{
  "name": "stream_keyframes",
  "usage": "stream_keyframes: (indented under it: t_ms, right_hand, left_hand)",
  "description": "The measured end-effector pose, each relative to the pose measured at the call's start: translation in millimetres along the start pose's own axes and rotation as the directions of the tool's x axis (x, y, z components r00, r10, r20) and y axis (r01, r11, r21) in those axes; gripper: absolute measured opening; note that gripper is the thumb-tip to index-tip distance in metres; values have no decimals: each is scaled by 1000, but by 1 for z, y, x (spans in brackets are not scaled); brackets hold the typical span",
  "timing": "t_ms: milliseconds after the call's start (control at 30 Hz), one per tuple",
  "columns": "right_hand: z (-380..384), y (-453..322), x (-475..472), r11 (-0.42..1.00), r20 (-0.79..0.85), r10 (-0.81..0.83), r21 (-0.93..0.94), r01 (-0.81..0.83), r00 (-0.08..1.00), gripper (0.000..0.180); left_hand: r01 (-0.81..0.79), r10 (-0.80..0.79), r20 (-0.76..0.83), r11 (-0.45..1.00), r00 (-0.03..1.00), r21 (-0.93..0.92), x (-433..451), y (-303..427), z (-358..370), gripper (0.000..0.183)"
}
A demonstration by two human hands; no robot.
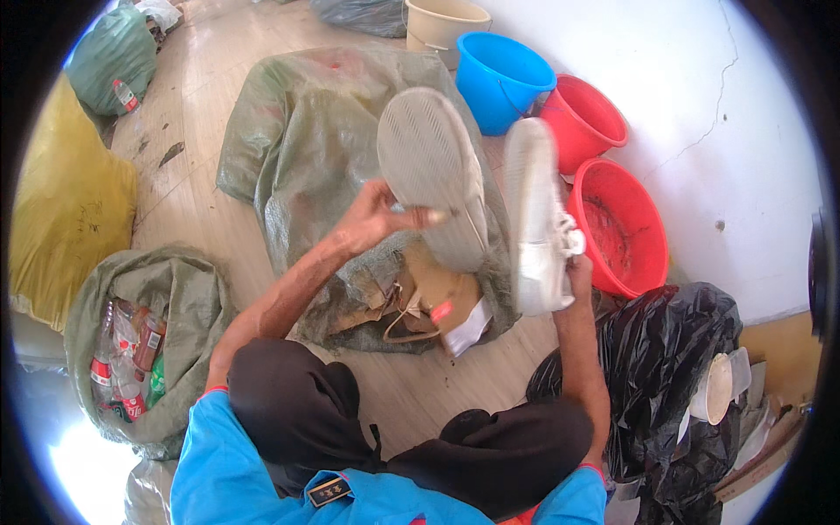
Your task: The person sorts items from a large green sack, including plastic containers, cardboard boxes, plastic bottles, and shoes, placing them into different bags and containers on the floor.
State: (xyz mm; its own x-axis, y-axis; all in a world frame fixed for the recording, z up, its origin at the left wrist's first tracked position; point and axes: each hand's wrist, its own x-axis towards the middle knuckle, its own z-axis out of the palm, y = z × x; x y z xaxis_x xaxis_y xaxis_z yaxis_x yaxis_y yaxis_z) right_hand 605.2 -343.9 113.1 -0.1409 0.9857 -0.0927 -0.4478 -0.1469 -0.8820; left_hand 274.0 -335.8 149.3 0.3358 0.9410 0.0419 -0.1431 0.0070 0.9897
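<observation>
My left hand (387, 216) is at the lower left side of a white shoe (430, 170), thumb across its ridged sole, which faces up towards me. In my right hand (579, 272) is a second white shoe (535, 216), held by its heel end with the toe pointing away and the laces to the right; it is slightly blurred. Below both shoes lies a large grey-green woven sack (328, 131). At its near, open end show brown cardboard (433, 282) and a loop of cord (407, 340).
Blue (485, 105), beige (436, 33) and red (630, 282) plastic buckets line the white wall. An open sack (216, 295) of plastic bottles (147, 344) stands at left, near a yellow sack (72, 203). Black plastic bags (656, 348) lie at right, with a round container (715, 387).
</observation>
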Motion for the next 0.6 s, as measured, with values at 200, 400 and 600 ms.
stream_keyframes:
  t_ms: [200,400,600]
  right_hand:
    - [15,-25,0,957,283,-168,277,87,944,74]
    - [60,-12,4,973,453,-49,221,-59,890,60]
    - [9,-26,-21,998,-79,35,-39,-38,996,39]
  left_hand:
    - [-85,68,-66,943,996,-322,-3,10,-22,52]
    - [-77,72,114,996,991,38,5,17,-17,52]
    - [-18,-3,326,998,945,60,53,23,16,40]
